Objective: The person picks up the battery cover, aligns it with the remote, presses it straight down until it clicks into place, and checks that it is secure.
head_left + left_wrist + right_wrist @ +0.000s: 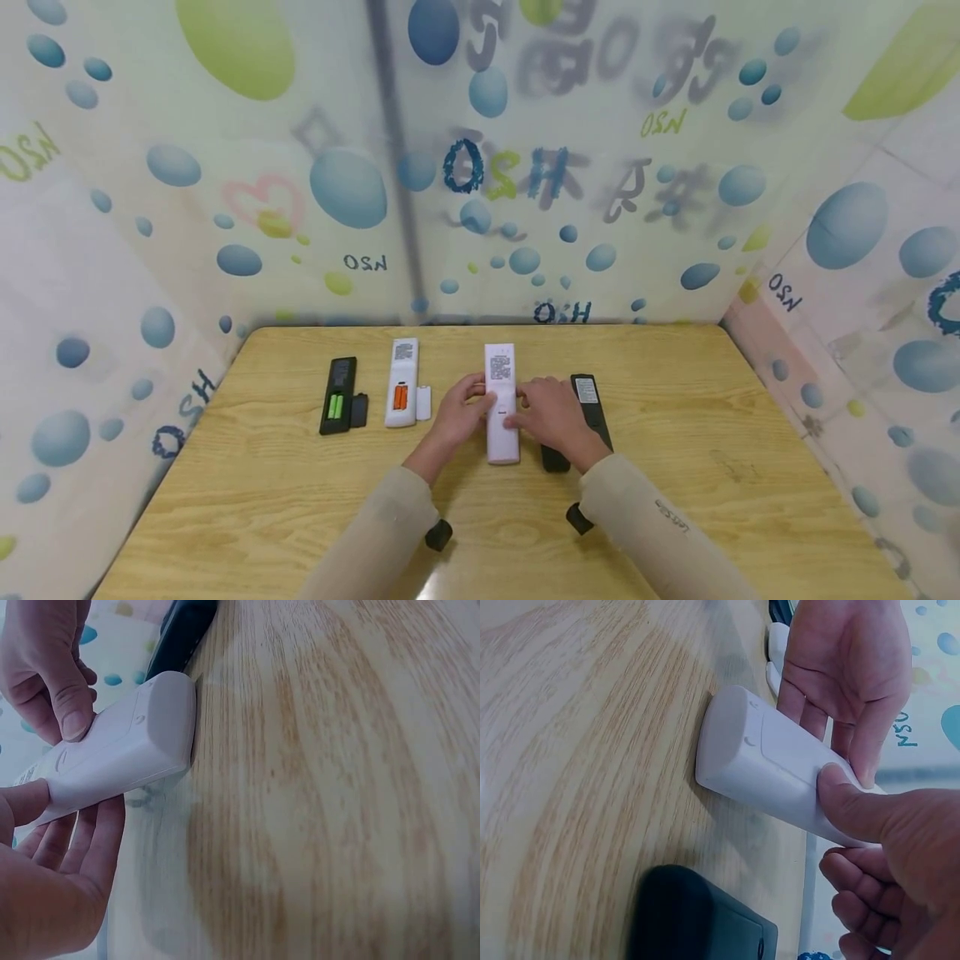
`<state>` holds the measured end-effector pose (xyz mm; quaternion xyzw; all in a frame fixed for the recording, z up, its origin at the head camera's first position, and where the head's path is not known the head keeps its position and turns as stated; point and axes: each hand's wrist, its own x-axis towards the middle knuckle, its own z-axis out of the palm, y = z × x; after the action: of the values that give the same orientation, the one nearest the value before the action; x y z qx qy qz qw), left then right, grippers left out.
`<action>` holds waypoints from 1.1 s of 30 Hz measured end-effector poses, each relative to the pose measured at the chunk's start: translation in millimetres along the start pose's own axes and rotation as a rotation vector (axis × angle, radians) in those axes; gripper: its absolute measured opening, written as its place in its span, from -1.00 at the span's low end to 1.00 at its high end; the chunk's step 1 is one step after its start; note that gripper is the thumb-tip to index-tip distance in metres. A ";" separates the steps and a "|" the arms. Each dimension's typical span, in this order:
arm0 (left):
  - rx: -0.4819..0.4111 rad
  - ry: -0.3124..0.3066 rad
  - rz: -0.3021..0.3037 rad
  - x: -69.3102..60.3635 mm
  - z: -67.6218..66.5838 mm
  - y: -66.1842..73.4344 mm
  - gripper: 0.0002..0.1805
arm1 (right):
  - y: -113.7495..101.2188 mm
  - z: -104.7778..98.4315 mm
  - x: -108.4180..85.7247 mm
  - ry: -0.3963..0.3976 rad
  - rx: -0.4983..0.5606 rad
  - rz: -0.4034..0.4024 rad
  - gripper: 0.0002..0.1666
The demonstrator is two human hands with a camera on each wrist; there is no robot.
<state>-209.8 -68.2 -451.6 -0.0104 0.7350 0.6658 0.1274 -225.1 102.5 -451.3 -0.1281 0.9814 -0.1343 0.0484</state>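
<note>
A white remote control [502, 442] lies back side up, lengthwise in front of me, its printed label at the far end. Its battery cover [787, 746] is in place. My left hand [456, 418] grips the remote's left side, thumb on the back face and fingers along the edge. From the right, my right hand [557, 412] holds it as well. The right thumb [73, 724] presses on the cover near its latch, while the other fingers curl by the right edge. The underside of the remote is hidden.
To the left lie a black remote [341, 375] with green batteries, its loose cover [359, 410], a white remote [402, 371] with orange batteries, and its loose cover [423, 402]. Another black remote [591, 407] lies partly beneath my right hand. Patterned walls [480, 250] border the wooden table [675, 533].
</note>
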 end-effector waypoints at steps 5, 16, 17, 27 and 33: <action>0.007 0.003 -0.012 -4.3 0.8 5.1 -0.52 | 0.6 1.4 3.6 -0.003 0.029 0.024 -0.54; -0.007 0.022 -0.023 18.5 0.2 -23.5 -0.51 | 1.5 2.3 7.2 -0.006 0.073 0.031 -0.68; -0.008 0.026 -0.021 19.4 0.4 -25.1 -0.51 | 1.6 2.3 7.3 -0.005 0.077 0.030 -0.69; 0.001 0.074 -0.008 21.9 2.5 -28.1 -0.52 | 1.6 5.8 7.6 -0.032 0.003 0.002 -0.52; -0.009 0.070 -0.012 23.0 3.3 -28.8 -0.53 | 0.8 4.1 3.9 -0.045 -0.031 -0.006 -0.41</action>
<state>-226.2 -64.6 -484.6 -0.0386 0.7358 0.6678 0.1054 -228.5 101.2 -455.7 -0.1351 0.9816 -0.1162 0.0682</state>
